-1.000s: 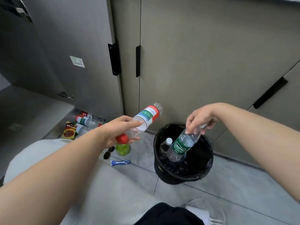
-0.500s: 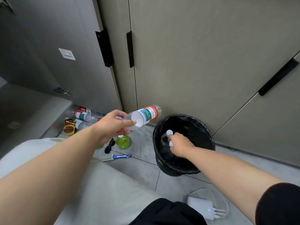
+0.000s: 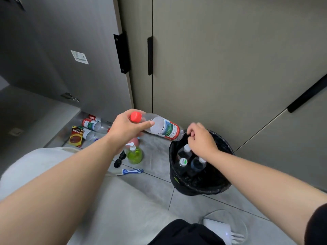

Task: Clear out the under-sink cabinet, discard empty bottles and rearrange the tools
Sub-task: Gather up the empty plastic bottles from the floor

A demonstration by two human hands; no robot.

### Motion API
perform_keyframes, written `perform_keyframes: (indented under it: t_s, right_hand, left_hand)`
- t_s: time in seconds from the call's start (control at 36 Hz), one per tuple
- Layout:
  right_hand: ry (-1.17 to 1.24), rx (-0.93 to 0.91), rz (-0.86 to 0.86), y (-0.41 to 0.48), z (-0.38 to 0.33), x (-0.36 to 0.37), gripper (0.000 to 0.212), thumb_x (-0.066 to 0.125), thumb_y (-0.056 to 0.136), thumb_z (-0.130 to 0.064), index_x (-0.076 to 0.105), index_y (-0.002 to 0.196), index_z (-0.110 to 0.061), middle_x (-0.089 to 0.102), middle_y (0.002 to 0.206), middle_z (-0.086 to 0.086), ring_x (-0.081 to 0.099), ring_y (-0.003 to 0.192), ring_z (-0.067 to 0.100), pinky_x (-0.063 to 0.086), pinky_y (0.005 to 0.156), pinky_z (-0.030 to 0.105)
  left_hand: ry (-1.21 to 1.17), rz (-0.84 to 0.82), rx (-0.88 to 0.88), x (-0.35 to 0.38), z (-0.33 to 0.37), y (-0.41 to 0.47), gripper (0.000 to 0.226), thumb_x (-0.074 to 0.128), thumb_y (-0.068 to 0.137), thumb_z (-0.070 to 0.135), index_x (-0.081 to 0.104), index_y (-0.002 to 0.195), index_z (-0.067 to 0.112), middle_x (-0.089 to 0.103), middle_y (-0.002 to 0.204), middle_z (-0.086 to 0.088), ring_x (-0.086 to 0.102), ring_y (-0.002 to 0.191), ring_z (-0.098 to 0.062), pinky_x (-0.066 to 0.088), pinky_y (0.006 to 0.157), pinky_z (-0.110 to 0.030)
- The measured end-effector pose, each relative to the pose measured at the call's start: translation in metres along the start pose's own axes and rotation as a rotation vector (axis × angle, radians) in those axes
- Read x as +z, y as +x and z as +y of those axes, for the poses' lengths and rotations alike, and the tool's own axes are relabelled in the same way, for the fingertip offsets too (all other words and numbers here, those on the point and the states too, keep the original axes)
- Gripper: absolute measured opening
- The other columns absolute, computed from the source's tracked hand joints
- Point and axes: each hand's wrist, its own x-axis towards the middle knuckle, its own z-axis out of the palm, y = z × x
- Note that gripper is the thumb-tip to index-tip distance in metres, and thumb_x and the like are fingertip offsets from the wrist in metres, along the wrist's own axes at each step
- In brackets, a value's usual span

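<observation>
My left hand [image 3: 126, 129] grips a clear bottle with a red cap and red-edged label [image 3: 159, 127] near its neck, its base tilted down over the rim of the black bin [image 3: 178, 181]. My right hand [image 3: 200, 140] hovers over the bin mouth with loosely curled fingers, holding nothing. Inside the bin lie several empty bottles [image 3: 188, 160] with white caps. More red-labelled bottles [image 3: 91, 125] lie on the floor at the open cabinet's mouth.
A green soap pump bottle [image 3: 134, 154], a black object [image 3: 119, 159] and a blue-white tool [image 3: 131, 172] sit on the tiled floor left of the bin. A red-yellow packet [image 3: 76, 137] lies by the cabinet. A white charger [image 3: 219, 230] lies at the bottom right. The open cabinet door [image 3: 79, 50] stands at left.
My right hand let go of the green-labelled bottle in the bin and rose to the rim. My left hand swung the red-capped bottle over, base toward the bin.
</observation>
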Motion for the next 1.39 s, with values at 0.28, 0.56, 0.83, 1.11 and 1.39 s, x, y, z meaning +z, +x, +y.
perform_keyframes:
  t_s: [0.28, 0.56, 0.83, 1.11, 1.39]
  right_hand:
    - [0.046, -0.573, -0.226, 0.021, -0.119, -0.053, 0.073, 0.073, 0.074, -0.058, 0.042, 0.137, -0.039, 0.047, 0.119, -0.010, 0.051, 0.116, 0.008, 0.046, 0.100, 0.037]
    - [-0.024, -0.450, -0.106, 0.034, -0.094, -0.078, 0.039, 0.069, 0.077, -0.050, 0.058, 0.111, -0.033, 0.063, 0.094, -0.012, 0.058, 0.094, 0.014, 0.051, 0.088, 0.042]
    - [-0.076, -0.133, -0.023, 0.026, -0.005, -0.072, 0.037, 0.078, 0.080, -0.031, 0.062, 0.112, -0.023, 0.058, 0.099, 0.002, 0.054, 0.092, 0.020, 0.040, 0.080, 0.030]
    - [-0.046, 0.157, -0.034, 0.018, 0.040, -0.024, 0.030, 0.072, 0.076, -0.020, 0.061, 0.103, -0.030, 0.066, 0.091, 0.000, 0.057, 0.082, 0.025, 0.040, 0.068, 0.029]
    - [-0.098, 0.398, -0.089, 0.017, 0.064, 0.018, 0.016, 0.063, 0.082, -0.013, 0.058, 0.095, -0.021, 0.068, 0.098, 0.010, 0.061, 0.090, 0.032, 0.046, 0.077, 0.032]
  left_hand:
    - [-0.065, -0.161, 0.144, 0.007, 0.014, -0.009, 0.025, 0.084, 0.082, 0.035, 0.077, 0.102, 0.022, 0.077, 0.096, -0.006, 0.072, 0.085, -0.020, 0.059, 0.083, -0.041]
    - [-0.172, -0.213, 0.059, 0.008, 0.007, -0.007, 0.028, 0.075, 0.091, 0.033, 0.072, 0.109, 0.013, 0.075, 0.110, -0.011, 0.075, 0.102, -0.019, 0.061, 0.085, -0.032]
    - [-0.026, -0.174, 0.029, 0.013, 0.003, -0.004, 0.015, 0.069, 0.095, 0.024, 0.072, 0.105, 0.013, 0.073, 0.111, -0.013, 0.075, 0.096, -0.017, 0.057, 0.071, -0.023]
    - [0.017, -0.202, -0.040, 0.013, -0.001, -0.004, 0.012, 0.069, 0.094, 0.023, 0.073, 0.102, 0.015, 0.073, 0.112, -0.012, 0.074, 0.092, -0.012, 0.061, 0.082, -0.031]
    - [0.193, -0.175, -0.056, 0.004, -0.012, 0.002, 0.010, 0.065, 0.096, 0.018, 0.071, 0.103, 0.014, 0.066, 0.084, -0.005, 0.064, 0.074, -0.014, 0.058, 0.088, -0.045]
